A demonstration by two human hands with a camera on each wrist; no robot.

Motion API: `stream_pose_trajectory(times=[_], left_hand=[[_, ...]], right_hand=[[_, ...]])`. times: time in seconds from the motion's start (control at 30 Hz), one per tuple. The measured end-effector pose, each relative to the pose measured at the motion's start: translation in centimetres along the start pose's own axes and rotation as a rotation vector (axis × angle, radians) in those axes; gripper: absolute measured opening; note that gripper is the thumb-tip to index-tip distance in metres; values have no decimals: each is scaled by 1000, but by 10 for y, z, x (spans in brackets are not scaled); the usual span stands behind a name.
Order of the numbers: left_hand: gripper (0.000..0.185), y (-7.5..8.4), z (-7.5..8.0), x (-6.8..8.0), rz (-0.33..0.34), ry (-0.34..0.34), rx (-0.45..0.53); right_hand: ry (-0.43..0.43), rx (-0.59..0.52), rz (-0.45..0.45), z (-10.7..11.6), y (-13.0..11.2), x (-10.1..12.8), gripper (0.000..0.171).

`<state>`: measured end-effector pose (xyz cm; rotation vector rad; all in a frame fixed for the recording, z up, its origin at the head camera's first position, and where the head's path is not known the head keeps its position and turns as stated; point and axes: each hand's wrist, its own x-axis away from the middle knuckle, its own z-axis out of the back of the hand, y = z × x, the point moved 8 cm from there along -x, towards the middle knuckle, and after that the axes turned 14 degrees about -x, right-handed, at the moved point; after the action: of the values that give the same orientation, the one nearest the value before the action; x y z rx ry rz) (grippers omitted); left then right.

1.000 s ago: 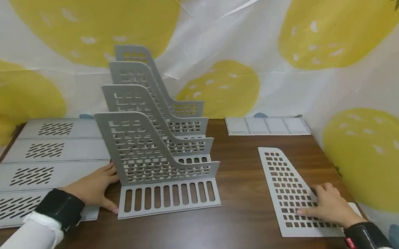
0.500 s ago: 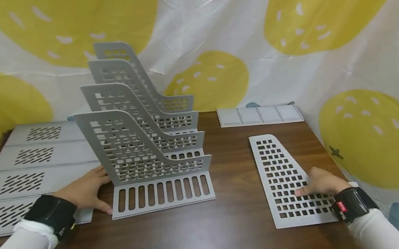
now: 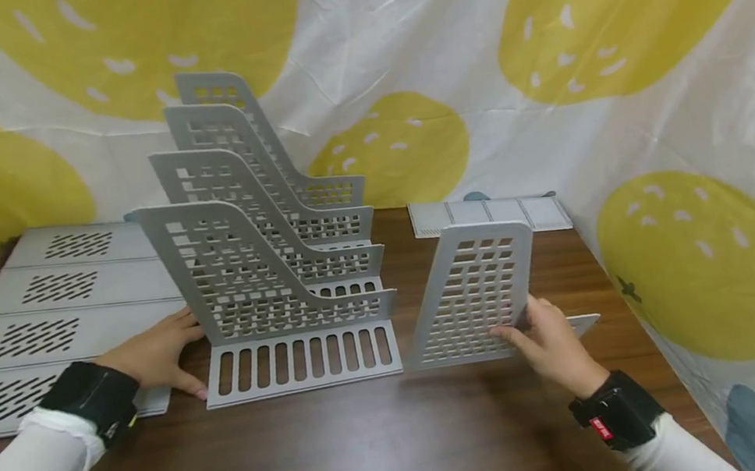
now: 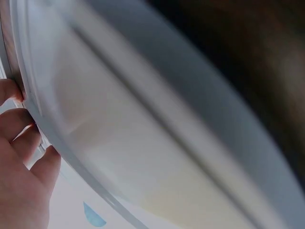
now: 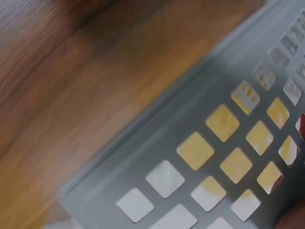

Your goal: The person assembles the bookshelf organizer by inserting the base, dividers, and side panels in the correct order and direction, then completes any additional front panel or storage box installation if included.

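A grey desktop file rack stands on the wooden table, several perforated dividers upright in a row on a slotted base. My left hand lies at the rack's left side, thumb close to the base's front corner, fingers at the front divider. In the left wrist view, its fingertips touch the edge of a pale panel that fills much of the picture. To the right of the rack, my right hand grips a loose perforated divider, thumb on its near face, holding it tilted up off flat.
Pale panels with slanted slots lie side by side on the left of the table. A smaller sectioned panel lies at the back right. A patterned curtain hangs behind and along the right.
The right hand has lifted the loose divider from lying flat, turned it upright and brought it left towards the rack. The left hand stays at the rack; the head view has shifted slightly.
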<state>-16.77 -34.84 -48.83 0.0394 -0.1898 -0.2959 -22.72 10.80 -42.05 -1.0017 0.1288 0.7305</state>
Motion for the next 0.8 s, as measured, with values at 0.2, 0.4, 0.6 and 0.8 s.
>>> stream_pose_trajectory(times=[0.2, 0.4, 0.6, 0.8], left_hand=[[115, 3, 1, -4, 3, -2, 11], [117, 0, -1, -3, 5, 0, 12], [120, -1, 1, -1, 6, 28, 15], [119, -2, -2, 3, 7, 31, 10]], right_hand=[[2, -15, 2, -13, 3, -4, 35], [-27, 51, 61, -20, 5, -2, 35], [16, 136, 123, -16, 8, -1, 33], [-62, 90, 124, -26, 7, -3, 32]])
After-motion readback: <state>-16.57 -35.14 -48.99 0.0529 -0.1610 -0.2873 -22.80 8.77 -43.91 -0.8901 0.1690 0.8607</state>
